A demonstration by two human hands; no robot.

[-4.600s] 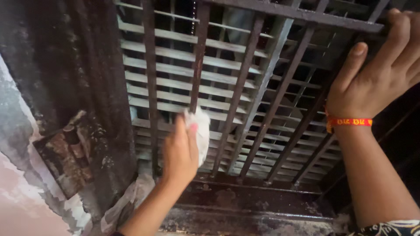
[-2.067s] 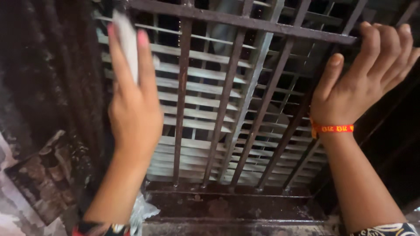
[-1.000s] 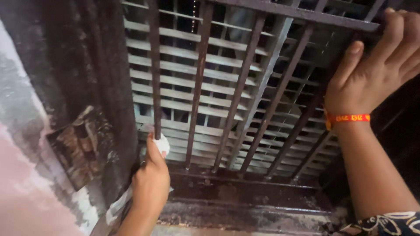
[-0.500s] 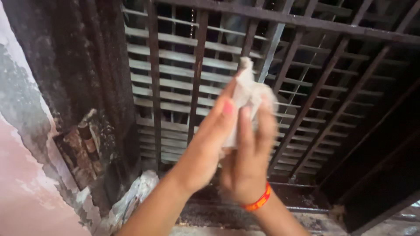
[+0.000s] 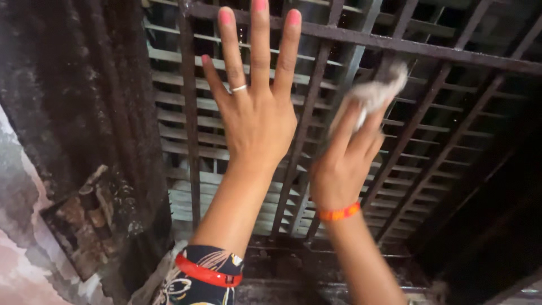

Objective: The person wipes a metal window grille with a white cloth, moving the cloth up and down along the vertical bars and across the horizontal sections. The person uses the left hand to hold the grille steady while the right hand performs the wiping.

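A dark rusty metal grille (image 5: 429, 52) of upright bars and one crossbar fills the view, with pale horizontal slats (image 5: 169, 99) behind it. My left hand (image 5: 257, 107) is raised flat in front of the bars, fingers spread, a ring on one finger, holding nothing. To its right my right hand (image 5: 344, 161) pinches a crumpled white cloth (image 5: 372, 93) against an upright bar. An orange-red thread band circles my right wrist and a red bangle my left forearm.
A grimy dark door frame (image 5: 113, 113) stands at the left with a rusty hinge or latch plate (image 5: 79, 220) on a peeling wall. The dirty sill (image 5: 282, 265) runs below the bars. Crumpled plastic (image 5: 161, 277) lies at the bottom left.
The cloth has passed from my left hand to my right. My right hand let go of the crossbar and now wipes a bar further right. My left hand has lifted, open.
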